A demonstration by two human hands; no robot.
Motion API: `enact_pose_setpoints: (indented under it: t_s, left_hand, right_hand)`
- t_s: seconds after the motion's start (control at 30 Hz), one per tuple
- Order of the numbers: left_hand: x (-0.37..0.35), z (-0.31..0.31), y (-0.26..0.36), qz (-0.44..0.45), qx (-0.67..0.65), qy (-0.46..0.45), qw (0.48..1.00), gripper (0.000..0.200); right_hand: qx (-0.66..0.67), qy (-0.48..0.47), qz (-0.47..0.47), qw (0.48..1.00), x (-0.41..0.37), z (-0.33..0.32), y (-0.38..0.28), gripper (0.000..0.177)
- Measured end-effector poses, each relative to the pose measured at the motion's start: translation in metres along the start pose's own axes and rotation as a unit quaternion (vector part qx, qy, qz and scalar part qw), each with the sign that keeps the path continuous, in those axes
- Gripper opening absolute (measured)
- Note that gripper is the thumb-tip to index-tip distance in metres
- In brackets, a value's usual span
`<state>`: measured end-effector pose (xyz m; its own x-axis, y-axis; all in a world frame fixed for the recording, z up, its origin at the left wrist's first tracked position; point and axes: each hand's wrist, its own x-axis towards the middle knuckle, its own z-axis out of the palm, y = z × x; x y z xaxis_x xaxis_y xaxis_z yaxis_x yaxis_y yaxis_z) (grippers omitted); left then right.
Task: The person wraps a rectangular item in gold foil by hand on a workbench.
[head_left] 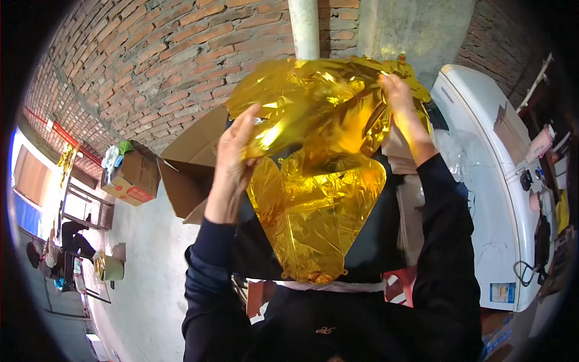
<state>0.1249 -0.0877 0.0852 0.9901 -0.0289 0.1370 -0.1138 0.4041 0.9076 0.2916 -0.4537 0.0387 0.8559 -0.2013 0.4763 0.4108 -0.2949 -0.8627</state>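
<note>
A crinkled sheet of shiny gold foil, likely a flat foil balloon, is held up between my two hands over a dark surface. My left hand is closed at its left edge, the fingertips partly hidden by the foil. My right hand pinches the sheet near its upper right side. Below it, a second gold foil balloon lies flat on the dark tabletop, narrowing toward me, with small tabs at its near end. The raised sheet covers its far part and is slightly smeared by motion.
An open cardboard box stands left of the table. Farther left is a closed-in carton with bags on top. Flat cardboard pieces lie at the right, beside a white freezer. A brick wall and pipe rise behind.
</note>
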Motion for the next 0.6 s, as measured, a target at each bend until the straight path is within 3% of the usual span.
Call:
enact_pose_setpoints:
  t_s: [0.03, 0.07, 0.1, 0.17, 0.2, 0.3, 0.37, 0.43, 0.47, 0.5, 0.6]
  left_hand:
    - [0.002, -0.015, 0.005, 0.002, 0.009, 0.003, 1.000, 0.045]
    - [0.001, -0.022, 0.013, -0.005, 0.018, -0.001, 1.000, 0.049]
    - [-0.001, -0.019, 0.015, 0.023, 0.019, 0.061, 0.998, 0.051]
    - [-0.005, -0.046, 0.023, 0.036, 0.064, 0.056, 0.996, 0.055]
    - [-0.005, -0.058, 0.028, 0.058, 0.080, 0.066, 0.993, 0.057]
    - [-0.002, -0.063, 0.037, 0.101, 0.100, 0.158, 0.977, 0.065]
    - [0.006, -0.141, 0.036, 0.117, 0.138, 0.012, 0.983, 0.067]
    - [-0.001, -0.109, 0.037, 0.132, 0.136, 0.086, 0.978, 0.067]
    - [-0.007, -0.085, 0.041, 0.122, 0.122, 0.118, 0.978, 0.066]
    - [-0.006, -0.101, 0.039, 0.139, 0.161, 0.095, 0.972, 0.064]
    - [-0.004, -0.112, 0.020, 0.111, 0.047, 0.021, 0.993, 0.060]
  right_hand:
    - [0.075, 0.020, 0.035, 0.996, 0.011, -0.008, 0.008, 0.031]
    - [0.035, 0.059, 0.025, 0.997, 0.025, -0.019, 0.012, 0.026]
    - [0.103, 0.081, 0.057, 0.990, 0.038, -0.027, 0.018, 0.024]
    - [0.235, 0.126, 0.115, 0.957, 0.060, -0.042, 0.014, 0.020]
    - [0.238, 0.106, 0.116, 0.959, 0.081, -0.058, 0.032, 0.014]
    - [0.257, 0.205, 0.133, 0.935, 0.113, -0.071, 0.035, 0.006]
    - [0.225, 0.238, 0.126, 0.936, 0.118, -0.068, 0.036, 0.003]
    - [0.193, 0.269, 0.122, 0.936, 0.121, -0.066, 0.039, 0.004]
    - [0.221, 0.282, 0.083, 0.930, 0.136, -0.068, 0.072, 0.009]
    - [0.181, 0.293, 0.102, 0.933, 0.133, -0.068, 0.092, 0.014]
    - [0.023, 0.346, 0.174, 0.922, 0.121, -0.068, 0.160, 0.027]
